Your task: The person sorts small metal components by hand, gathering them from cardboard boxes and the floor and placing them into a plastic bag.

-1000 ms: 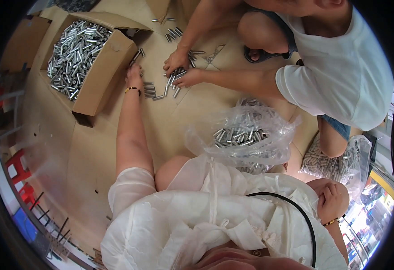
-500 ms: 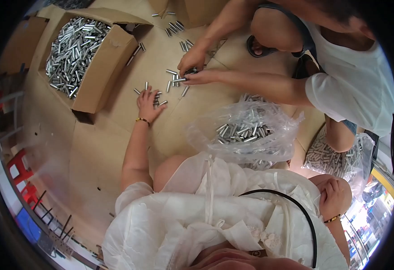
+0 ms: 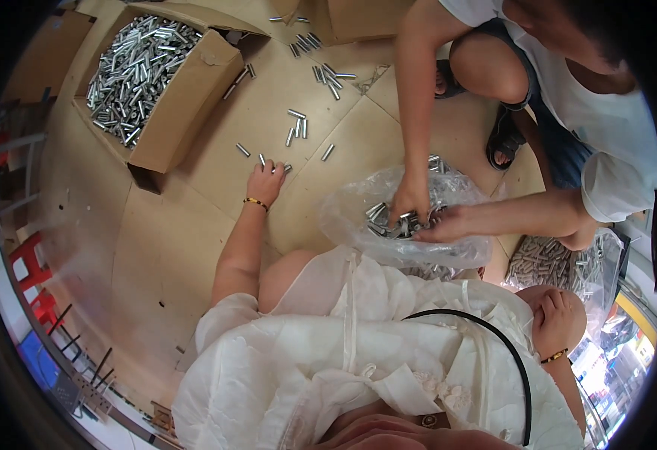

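A: Where's your left hand (image 3: 266, 182) right now?

B: Flat on the floor (image 3: 193, 247), arm stretched far out, fingers spread loosely over one or two of the loose metal pins (image 3: 296, 126). I can't tell whether you've pinched any yet. Your right hand (image 3: 555, 321) rests back on your knee at the near right, fingers curled together and holding nothing.

A: And the pins, where are they?

B: Scattered on the floor beyond your left hand, in small clusters running toward the far middle. A big share sits in the open box (image 3: 148, 82) at the far left, and more in the clear bag (image 3: 411, 217) just in front of your lap.

A: How much looks done?

B: Judging by what lies about, most of the spill seems gathered. The box is heaped and the bag has a fair handful. What's left is the scatter on the floor.

A: Count it for me.

B: Roughly twenty loose pins on the floor, in about five little groups; the ones in the box and bag are too many to count. One open box with pins, and parts of two other boxes at the far edge. One clear bag near you, and a second bag (image 3: 561, 262) of pins at the right, by your knee.

A: Anyone else?

B: One person crouches across from you, both hands (image 3: 418, 214) in the clear bag, closed around a bunch of pins.
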`<action>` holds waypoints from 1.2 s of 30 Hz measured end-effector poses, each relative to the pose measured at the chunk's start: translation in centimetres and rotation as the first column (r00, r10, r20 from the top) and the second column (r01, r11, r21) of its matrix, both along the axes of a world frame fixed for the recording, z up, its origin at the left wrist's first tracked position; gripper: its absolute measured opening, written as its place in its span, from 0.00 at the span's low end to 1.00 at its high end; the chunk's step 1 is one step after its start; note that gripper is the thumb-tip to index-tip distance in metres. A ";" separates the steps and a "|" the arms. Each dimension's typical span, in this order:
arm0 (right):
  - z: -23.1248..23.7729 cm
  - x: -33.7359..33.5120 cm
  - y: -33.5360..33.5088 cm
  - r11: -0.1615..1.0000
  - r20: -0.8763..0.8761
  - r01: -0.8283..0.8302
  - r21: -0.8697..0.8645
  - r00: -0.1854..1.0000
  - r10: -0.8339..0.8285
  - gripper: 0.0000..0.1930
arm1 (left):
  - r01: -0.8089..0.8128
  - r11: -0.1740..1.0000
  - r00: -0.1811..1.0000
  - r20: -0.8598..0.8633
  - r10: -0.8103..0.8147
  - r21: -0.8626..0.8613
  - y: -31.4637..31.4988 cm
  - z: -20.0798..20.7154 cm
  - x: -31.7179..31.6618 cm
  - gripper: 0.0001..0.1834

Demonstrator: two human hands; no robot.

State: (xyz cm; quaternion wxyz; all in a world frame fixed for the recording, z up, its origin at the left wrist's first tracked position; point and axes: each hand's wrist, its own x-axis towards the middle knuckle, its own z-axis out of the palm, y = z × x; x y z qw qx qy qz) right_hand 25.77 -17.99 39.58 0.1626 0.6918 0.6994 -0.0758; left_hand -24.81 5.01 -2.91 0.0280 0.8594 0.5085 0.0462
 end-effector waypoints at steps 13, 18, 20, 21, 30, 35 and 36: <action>0.0 0.2 -2.6 0.997 0.023 0.072 0.020 0.997 -0.073 0.08 | -0.161 0.974 0.985 -0.085 0.148 -0.163 1.3 -0.2 1.0 0.17; 0.3 0.3 -2.5 0.998 -0.004 0.054 0.029 0.999 -0.054 0.06 | -0.232 0.959 0.926 0.264 0.269 -0.163 2.5 -0.6 -0.4 0.14; 0.4 0.2 -2.5 0.998 -0.006 0.056 0.029 0.998 -0.056 0.06 | -0.314 0.922 0.849 0.367 0.380 -0.227 3.5 -0.5 -1.9 0.13; 0.5 0.2 -2.4 0.998 -0.002 0.059 0.024 0.998 -0.059 0.06 | -0.378 0.874 0.746 0.458 0.483 -0.306 3.7 -0.4 -2.2 0.13; 0.1 0.5 -2.7 0.993 -0.001 0.009 0.118 1.000 -0.009 0.05 | 0.581 0.643 0.338 0.866 0.367 -0.499 0.2 18.5 13.7 0.13; -0.2 0.8 -2.4 0.996 -0.031 0.007 0.089 1.000 -0.005 0.05 | 0.910 0.310 0.357 0.900 -0.252 -0.274 -5.4 17.2 23.7 0.19; -0.2 1.0 -2.3 0.995 -0.045 0.000 0.102 0.999 0.004 0.05 | 0.912 0.293 0.362 0.900 -0.244 -0.287 -7.0 15.8 23.6 0.20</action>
